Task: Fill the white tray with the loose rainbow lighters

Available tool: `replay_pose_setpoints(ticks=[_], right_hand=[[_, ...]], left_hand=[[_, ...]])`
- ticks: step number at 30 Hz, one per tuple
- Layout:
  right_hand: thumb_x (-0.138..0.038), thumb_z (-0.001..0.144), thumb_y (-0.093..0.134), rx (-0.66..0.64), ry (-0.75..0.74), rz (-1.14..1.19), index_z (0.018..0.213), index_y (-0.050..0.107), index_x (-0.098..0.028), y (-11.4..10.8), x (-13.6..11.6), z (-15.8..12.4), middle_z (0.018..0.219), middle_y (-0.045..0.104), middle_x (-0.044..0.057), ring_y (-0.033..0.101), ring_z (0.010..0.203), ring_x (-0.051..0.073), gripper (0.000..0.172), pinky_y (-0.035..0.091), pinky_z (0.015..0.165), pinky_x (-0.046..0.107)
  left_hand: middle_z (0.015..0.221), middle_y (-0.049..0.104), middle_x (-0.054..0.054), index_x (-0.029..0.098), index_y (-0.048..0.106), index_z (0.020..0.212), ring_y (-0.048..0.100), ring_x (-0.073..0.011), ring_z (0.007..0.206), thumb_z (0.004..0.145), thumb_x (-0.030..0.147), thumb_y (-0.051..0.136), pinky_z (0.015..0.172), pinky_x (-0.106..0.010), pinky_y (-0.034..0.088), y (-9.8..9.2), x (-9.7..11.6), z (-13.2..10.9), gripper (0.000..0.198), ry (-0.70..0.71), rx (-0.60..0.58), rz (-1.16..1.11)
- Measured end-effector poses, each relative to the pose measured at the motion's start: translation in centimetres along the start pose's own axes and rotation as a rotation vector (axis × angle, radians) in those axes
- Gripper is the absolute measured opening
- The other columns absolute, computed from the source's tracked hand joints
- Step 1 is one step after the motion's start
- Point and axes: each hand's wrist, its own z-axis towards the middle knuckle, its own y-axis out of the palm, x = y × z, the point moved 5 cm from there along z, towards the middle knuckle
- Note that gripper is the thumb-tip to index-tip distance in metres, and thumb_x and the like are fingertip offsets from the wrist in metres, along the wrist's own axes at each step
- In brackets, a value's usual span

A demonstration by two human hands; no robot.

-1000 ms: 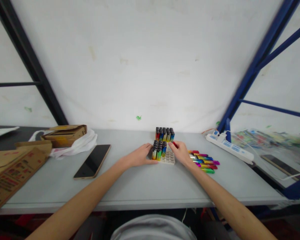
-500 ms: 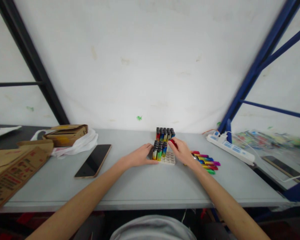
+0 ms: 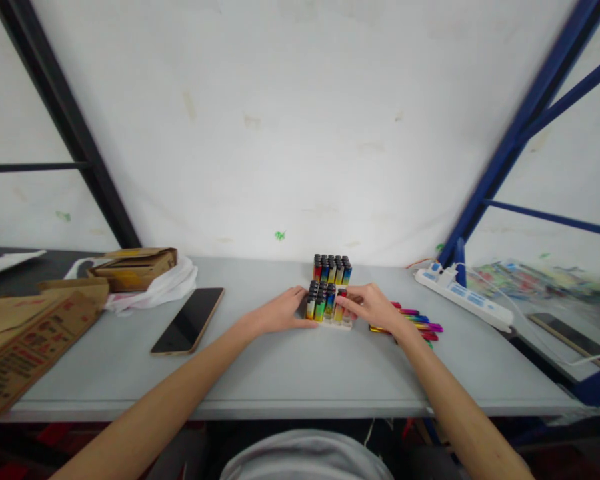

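Note:
A white tray (image 3: 343, 325) with round holes holds several upright lighters (image 3: 320, 301) with black tops and shiny coloured bodies, packed on its left side. My left hand (image 3: 281, 312) cups the tray's left end, thumb along the front and fingers behind. Between the thumb and fingers of my right hand (image 3: 373, 305) is a red-and-yellow lighter (image 3: 339, 309), upright over the tray's right part. Directly behind stands a full block of lighters (image 3: 333, 268). Loose lighters (image 3: 420, 321) lie in a pile to the right, partly hidden by my right forearm.
A phone (image 3: 189, 321) lies on the grey table (image 3: 280, 373) at left. Farther left are a small cardboard box (image 3: 135, 270) on a white plastic bag (image 3: 153, 293) and a larger carton (image 3: 40, 333). A white power strip (image 3: 464, 299) sits at the right, near a blue metal post (image 3: 515, 127).
My right hand has turned and lowered the lighter from a tilted position above the tray to upright over its right part. My left hand has stayed in place.

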Motion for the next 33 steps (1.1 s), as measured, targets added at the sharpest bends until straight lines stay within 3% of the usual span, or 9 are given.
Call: replay_pose_setpoints(ticks=[8,14,19,22,24,27,30,33], right_hand=[[-0.063,0.100,0.060,-0.093,0.009,0.120,0.078,0.073,-0.020,1.1,0.4,0.0,0.078,0.081,0.006,0.075,0.068,0.023,0.050,0.056,0.068,0.032],[-0.057,0.104,0.058,-0.059,-0.033,-0.112,0.073,0.066,-0.022,0.9,0.9,0.4,0.065,0.072,0.002,0.061,0.058,0.019,0.047,0.045,0.062,0.029],[-0.049,0.103,0.062,-0.052,-0.067,-0.213,0.085,0.070,-0.022,1.8,0.7,0.9,0.073,0.073,0.004,0.060,0.062,0.019,0.034,0.041,0.063,0.028],[-0.055,0.100,0.066,-0.054,-0.040,-0.227,0.080,0.071,-0.021,2.0,0.7,1.0,0.072,0.072,0.004,0.059,0.062,0.019,0.039,0.040,0.062,0.028],[-0.060,0.101,0.062,-0.079,-0.027,-0.185,0.076,0.070,-0.021,1.3,0.7,0.9,0.070,0.071,0.003,0.058,0.062,0.018,0.047,0.042,0.062,0.028],[-0.063,0.105,0.050,-0.038,0.007,-0.135,0.083,0.075,-0.020,-1.6,1.2,0.2,0.079,0.075,0.004,0.065,0.072,0.021,0.054,0.048,0.069,0.031],[-0.064,0.103,0.053,0.034,0.084,-0.174,0.108,0.078,-0.021,-5.0,2.8,-1.8,0.111,0.079,0.010,0.072,0.101,0.027,0.050,0.056,0.089,0.037],[-0.067,0.098,0.059,0.038,0.138,-0.323,0.137,0.072,-0.022,-6.6,5.1,-5.0,0.145,0.067,0.017,0.061,0.136,0.034,0.061,0.046,0.117,0.049]], left_hand=[[0.137,0.068,-0.017,0.019,0.062,0.136,0.061,-0.0375,0.130,0.083,0.062,0.083,0.115,-0.048,0.048,0.2,-0.1,0.1,0.071,-0.011,-0.009,0.014],[0.137,0.068,-0.016,0.019,0.063,0.135,0.061,-0.0373,0.130,0.084,0.062,0.081,0.115,-0.047,0.048,0.1,0.1,0.1,0.069,-0.007,-0.014,0.020],[0.131,0.069,-0.015,0.020,0.064,0.130,0.062,-0.0368,0.126,0.084,0.063,0.081,0.114,-0.048,0.049,0.1,-0.1,0.1,0.066,-0.012,-0.006,0.018],[0.130,0.069,-0.015,0.020,0.065,0.129,0.062,-0.0366,0.126,0.083,0.064,0.081,0.113,-0.048,0.049,0.1,-0.2,0.1,0.066,-0.003,-0.003,0.000],[0.132,0.069,-0.014,0.020,0.064,0.131,0.062,-0.0359,0.126,0.083,0.065,0.081,0.113,-0.047,0.050,0.1,-0.2,0.1,0.068,-0.007,-0.004,-0.011],[0.133,0.068,-0.015,0.020,0.064,0.131,0.063,-0.0355,0.124,0.083,0.065,0.081,0.113,-0.047,0.050,0.0,-0.1,0.1,0.068,-0.019,-0.009,-0.017],[0.136,0.067,-0.017,0.018,0.065,0.131,0.064,-0.0367,0.124,0.084,0.065,0.080,0.112,-0.048,0.050,-0.1,0.1,0.1,0.069,-0.036,-0.019,-0.017],[0.137,0.067,-0.017,0.018,0.064,0.133,0.064,-0.0366,0.124,0.083,0.067,0.079,0.112,-0.048,0.050,-0.1,0.1,0.2,0.072,-0.047,-0.017,-0.005]])
